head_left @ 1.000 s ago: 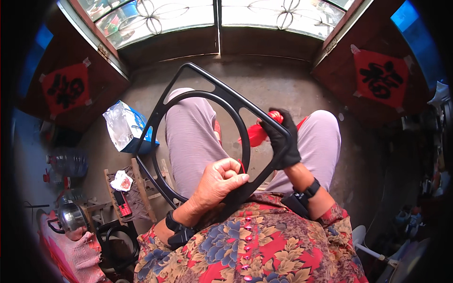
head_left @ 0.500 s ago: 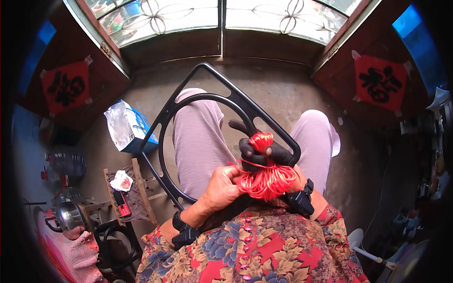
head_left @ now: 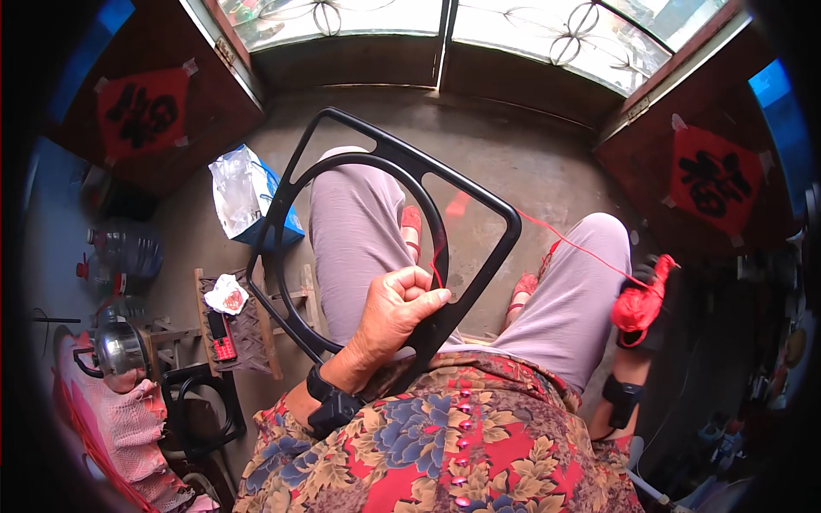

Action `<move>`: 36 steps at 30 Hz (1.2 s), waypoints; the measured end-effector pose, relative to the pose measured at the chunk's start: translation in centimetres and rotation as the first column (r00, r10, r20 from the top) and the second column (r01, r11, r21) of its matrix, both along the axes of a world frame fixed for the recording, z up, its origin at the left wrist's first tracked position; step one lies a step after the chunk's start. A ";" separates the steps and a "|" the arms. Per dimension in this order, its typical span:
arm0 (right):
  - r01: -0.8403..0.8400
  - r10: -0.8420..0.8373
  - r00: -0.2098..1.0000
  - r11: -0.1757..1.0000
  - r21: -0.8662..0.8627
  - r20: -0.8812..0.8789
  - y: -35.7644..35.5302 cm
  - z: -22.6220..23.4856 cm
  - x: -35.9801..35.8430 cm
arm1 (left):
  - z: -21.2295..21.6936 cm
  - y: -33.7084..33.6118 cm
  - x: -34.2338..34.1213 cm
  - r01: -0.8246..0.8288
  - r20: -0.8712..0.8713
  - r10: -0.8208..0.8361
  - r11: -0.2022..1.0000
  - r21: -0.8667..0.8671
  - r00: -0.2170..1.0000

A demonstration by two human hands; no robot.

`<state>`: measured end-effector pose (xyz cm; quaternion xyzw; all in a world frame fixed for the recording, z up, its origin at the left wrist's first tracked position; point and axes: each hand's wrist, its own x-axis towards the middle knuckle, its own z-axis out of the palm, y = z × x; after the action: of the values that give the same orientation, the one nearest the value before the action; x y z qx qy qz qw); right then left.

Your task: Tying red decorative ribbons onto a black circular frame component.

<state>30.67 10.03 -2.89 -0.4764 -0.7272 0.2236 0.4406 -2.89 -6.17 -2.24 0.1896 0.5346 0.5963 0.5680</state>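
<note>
A square black frame (head_left: pixel 505 224) with a round ring opening leans across my lap. At its near right side my left hand (head_left: pixel 398 308) is bare and closed, thumb and forefinger pinching a thin red cord (head_left: pixel 438 263). The cord shows inside the ring, then again from the frame's far right corner, stretching out to the right. My right hand (head_left: pixel 652 272), in a dark glove, is out past my right knee, closed around a bundle of red cord (head_left: pixel 634 309). The bundle hides part of its fingers.
On my left, a small woven stool (head_left: pixel 242 338) carries a red-and-black phone (head_left: pixel 223 338) and crumpled white paper (head_left: pixel 226 294). Beyond it stands a blue-and-white bag (head_left: pixel 248 192). Another black frame (head_left: pixel 205 406) and a metal pot (head_left: pixel 121 352) are at the lower left.
My right hand has swung away from the frame to the right with the cord bundle, drawing out a length of cord. My left hand has moved up onto the frame's edge.
</note>
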 end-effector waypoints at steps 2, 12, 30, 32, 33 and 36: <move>-0.210 -0.091 0.708 0.920 -0.331 -0.701 0.4 1.5 2.9 | -0.2 -0.2 -0.2 -0.023 0.001 0.023 1.000 0.002 1.000; -0.323 -0.272 0.746 0.651 -0.687 -0.608 0.3 3.6 -3.7 | 0.0 0.5 0.3 -0.034 0.035 0.034 0.999 -0.016 0.999; -0.690 0.316 0.712 0.150 -0.708 -0.627 -2.1 -1.0 -19.2 | -0.7 0.5 0.2 0.067 0.072 -0.069 0.997 0.024 0.995; -0.723 0.287 0.683 0.140 -0.677 -0.671 -2.1 -0.4 -20.0 | -0.7 0.6 0.1 0.100 0.023 -0.101 0.995 0.027 0.995; -0.724 0.290 0.682 0.137 -0.676 -0.672 -2.1 -0.4 -20.1 | -0.8 0.6 0.1 0.097 0.022 -0.097 0.995 0.027 0.995; -0.718 0.370 0.680 0.160 -0.678 -0.633 -1.8 -0.7 -19.9 | -1.0 0.4 0.1 0.076 0.073 -0.077 0.997 0.028 0.994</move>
<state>10.76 8.28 -3.63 -0.2880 -0.5239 0.7942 0.1092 -2.82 -5.73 -3.27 0.1947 0.4981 0.5873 0.6075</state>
